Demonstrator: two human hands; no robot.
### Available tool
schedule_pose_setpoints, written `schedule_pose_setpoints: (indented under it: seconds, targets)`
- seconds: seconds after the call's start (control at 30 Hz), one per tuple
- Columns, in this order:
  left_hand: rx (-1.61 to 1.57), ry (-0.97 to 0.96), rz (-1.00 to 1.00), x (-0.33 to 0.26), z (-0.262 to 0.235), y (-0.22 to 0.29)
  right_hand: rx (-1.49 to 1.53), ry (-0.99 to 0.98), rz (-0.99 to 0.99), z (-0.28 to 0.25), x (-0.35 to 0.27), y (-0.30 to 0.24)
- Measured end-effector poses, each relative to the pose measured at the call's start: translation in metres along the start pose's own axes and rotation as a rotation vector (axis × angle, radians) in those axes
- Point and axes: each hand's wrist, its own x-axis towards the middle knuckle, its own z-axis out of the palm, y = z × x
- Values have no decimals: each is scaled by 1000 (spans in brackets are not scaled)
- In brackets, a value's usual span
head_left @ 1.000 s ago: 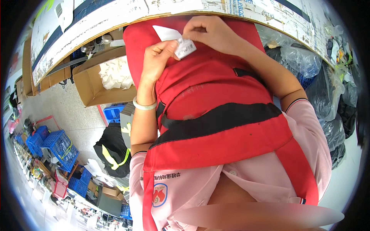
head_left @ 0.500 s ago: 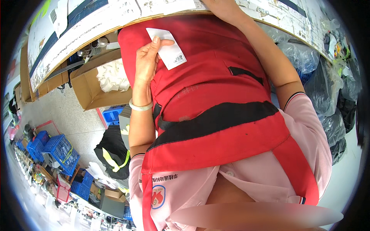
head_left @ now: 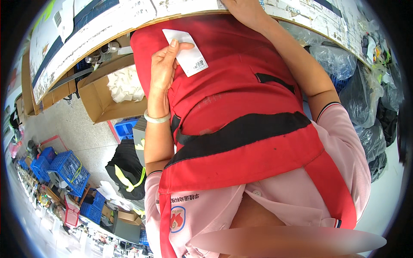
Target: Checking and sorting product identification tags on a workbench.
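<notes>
Fingers (head_left: 186, 46) of the left hand (head_left: 161, 71) clamp a white label (head_left: 192, 58) over a red apron (head_left: 234, 47). Sound handling here would seem to call for a light pinch, keeping the label flat and uncreased, its barcode (head_left: 199, 64) uncovered. Thumb and forefinger show across the label's upper half; the barcode end juts free, below and to the right of their tips. The right hand (head_left: 248, 13) reaches over the table's (head_left: 318, 20) edge, fingertips partly out of frame, their hold impossible to tell.
</notes>
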Motion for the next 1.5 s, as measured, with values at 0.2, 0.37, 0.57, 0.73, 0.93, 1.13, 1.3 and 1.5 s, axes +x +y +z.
schedule_pose_setpoints:
  seconds: [0.2,0.37,0.57,0.73,0.93,1.13,1.3,1.5]
  targets:
    - [-79,-13,3,-2,6,4,9,-19,47,-2,0,-2]
    - [-60,-6,19,-2,2,1,220,-84,187,-11,4,-32]
    - [-101,-18,10,0,5,2,-43,-129,18,-8,3,-45]
    - [-89,-27,8,0,2,1,-55,-102,-6,-9,3,-38]
    - [-105,-27,-2,0,0,1,-101,-207,45,-19,2,-42]
    - [-117,-32,0,0,2,2,-124,-257,34,-18,-1,-33]
    - [-124,-18,-10,0,4,4,-97,-248,26,-14,-2,-23]
    - [-122,-40,12,1,0,0,-116,-253,-3,-15,-1,-25]
